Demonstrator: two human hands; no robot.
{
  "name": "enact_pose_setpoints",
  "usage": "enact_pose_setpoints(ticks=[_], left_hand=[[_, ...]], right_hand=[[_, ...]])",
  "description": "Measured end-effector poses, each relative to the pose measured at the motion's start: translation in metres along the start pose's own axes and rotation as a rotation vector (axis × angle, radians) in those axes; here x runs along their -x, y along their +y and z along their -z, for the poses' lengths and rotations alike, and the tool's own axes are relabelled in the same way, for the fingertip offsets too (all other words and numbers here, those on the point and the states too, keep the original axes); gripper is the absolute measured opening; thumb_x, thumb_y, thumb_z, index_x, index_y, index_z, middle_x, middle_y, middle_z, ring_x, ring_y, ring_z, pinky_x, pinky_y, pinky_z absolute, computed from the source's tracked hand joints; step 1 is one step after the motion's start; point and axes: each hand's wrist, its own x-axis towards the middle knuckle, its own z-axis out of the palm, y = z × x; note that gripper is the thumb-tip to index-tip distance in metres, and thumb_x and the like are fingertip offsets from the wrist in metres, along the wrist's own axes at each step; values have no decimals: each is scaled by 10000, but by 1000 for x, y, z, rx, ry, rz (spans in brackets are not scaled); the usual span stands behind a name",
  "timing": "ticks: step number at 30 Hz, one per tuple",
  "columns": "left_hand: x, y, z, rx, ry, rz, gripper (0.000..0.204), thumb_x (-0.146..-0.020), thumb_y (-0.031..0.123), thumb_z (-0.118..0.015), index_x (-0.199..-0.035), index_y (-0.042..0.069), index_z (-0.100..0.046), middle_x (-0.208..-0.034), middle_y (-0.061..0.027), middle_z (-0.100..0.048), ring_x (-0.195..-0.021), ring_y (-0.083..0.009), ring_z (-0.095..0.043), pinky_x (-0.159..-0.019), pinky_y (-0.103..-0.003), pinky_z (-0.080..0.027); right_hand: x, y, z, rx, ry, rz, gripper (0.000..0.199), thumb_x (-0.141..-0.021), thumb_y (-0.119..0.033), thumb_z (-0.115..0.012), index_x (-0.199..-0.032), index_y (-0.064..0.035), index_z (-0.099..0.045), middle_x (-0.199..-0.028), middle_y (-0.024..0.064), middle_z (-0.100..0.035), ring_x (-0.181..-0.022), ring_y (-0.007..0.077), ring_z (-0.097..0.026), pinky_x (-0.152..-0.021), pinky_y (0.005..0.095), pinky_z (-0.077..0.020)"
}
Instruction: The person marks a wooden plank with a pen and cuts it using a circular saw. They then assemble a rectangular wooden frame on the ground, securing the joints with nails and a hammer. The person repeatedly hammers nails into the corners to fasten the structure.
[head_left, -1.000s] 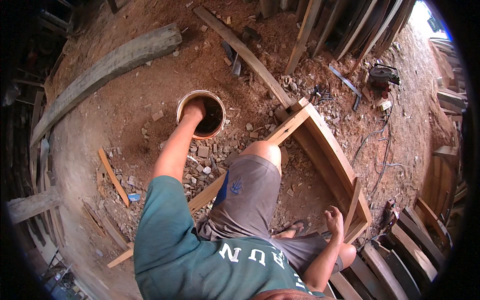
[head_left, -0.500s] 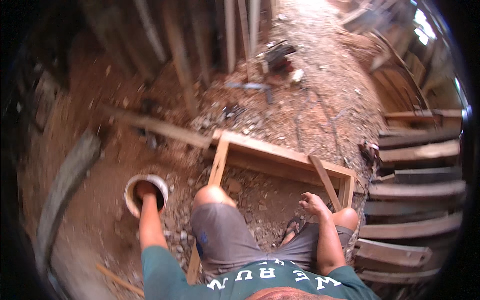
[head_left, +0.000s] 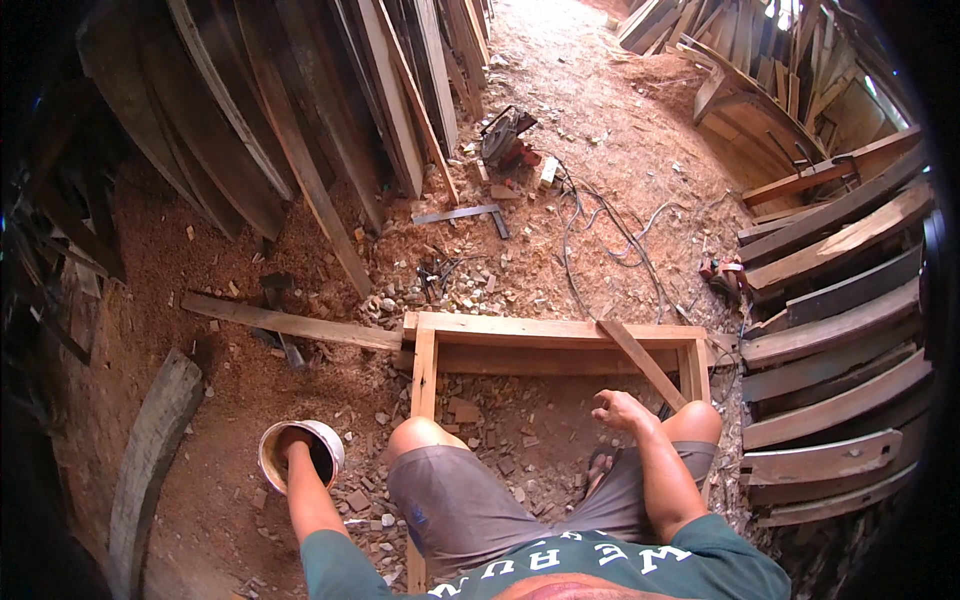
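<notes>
Here we sit over the wooden frame [head_left: 555,345] on the ground. Our left hand [head_left: 293,440] dips into the round tub [head_left: 272,470] beside our left knee, fingers hidden, so we cannot tell its grip. Our right hand [head_left: 622,410] hangs loosely curled and empty above the right knee.

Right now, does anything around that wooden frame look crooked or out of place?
Yes: one slat lies slantwise across the frame's right corner, not square with it. Stone rubble litters the ground inside. The left hand is down in a small bucket; the right hand hangs free.
</notes>
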Motion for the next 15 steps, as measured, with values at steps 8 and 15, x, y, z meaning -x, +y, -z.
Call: enact_pose_setpoints(ticks=[8,15], left_hand=[[-2,9,3,19,-6,18,298,-937,293,-620,-1109,97,-764,-1204,-122,-735,-1120,-254,-711,-883,-382,-580],[-3,9,3,26,-6,21,318,-938,301,-610,-1122,87,-756,-1211,-130,-730,-1132,-263,-703,-899,-387,-572]], right_hand=[[-1,7,0,-5,22,17,527,-910,-318,-712,-1342,-34,-613,-1165,229,-716,-1123,360,-682,-971,439,-539],[4,-10,5,4,-27,-8,534,-911,-299,-682,-1346,0,-600,-1244,236,-686,-1201,374,-642,-1020,454,-516]])
